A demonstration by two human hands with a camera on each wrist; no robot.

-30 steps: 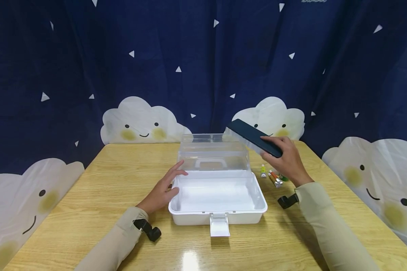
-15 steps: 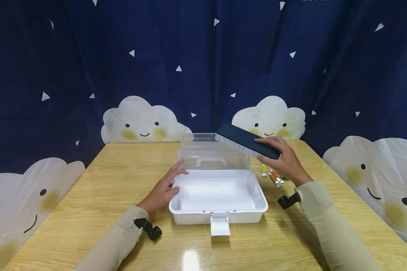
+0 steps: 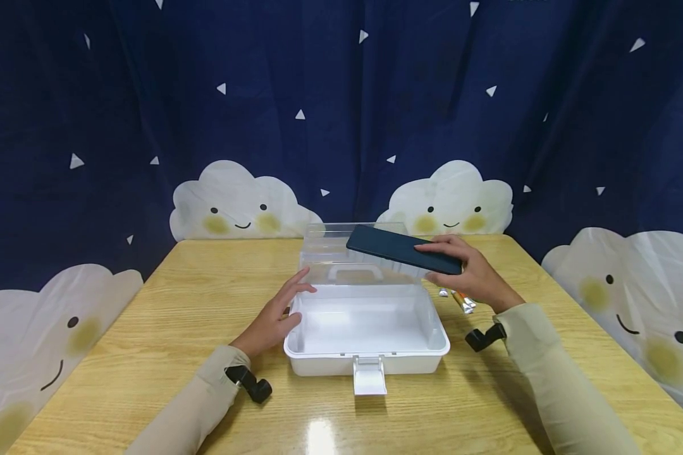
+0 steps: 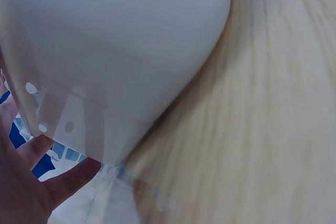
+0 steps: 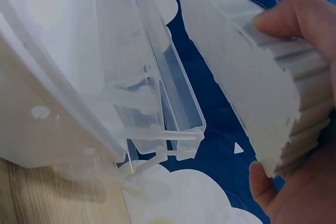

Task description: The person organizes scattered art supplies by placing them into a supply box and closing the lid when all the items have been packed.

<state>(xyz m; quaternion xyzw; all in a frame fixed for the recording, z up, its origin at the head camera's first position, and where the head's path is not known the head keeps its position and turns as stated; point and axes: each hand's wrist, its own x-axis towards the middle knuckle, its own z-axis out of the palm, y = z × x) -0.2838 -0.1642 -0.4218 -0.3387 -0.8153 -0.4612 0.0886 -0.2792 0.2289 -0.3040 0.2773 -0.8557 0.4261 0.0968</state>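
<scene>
A white plastic storage case point(image 3: 369, 363) stands on the table with its clear lid point(image 3: 319, 272) swung back and its front latch hanging down. My left hand point(image 3: 273, 321) rests at the case's left rim, fingers spread near the hinge corner; in the left wrist view its fingertips point(image 4: 79, 174) touch the edge. With my right hand point(image 3: 475, 272) I grip the right end of a flat box point(image 3: 387, 246) with a dark top, held tilted above the case's back right and overlapping the lid. The right wrist view shows that box's white ribbed sides point(image 5: 247, 61), thumb and fingers across its width.
Several small paint tubes point(image 3: 463, 302) lie on the wooden table point(image 3: 216, 278) right of the case, partly hidden under my right hand. A dark blue curtain point(image 3: 341, 95) with white clouds hangs behind the table. Clear trays point(image 5: 181, 93) are folded out inside the lid.
My right hand has brought the flat box left and down over the lid, its far end now lower and the box more level. My left hand has stayed at the case rim.
</scene>
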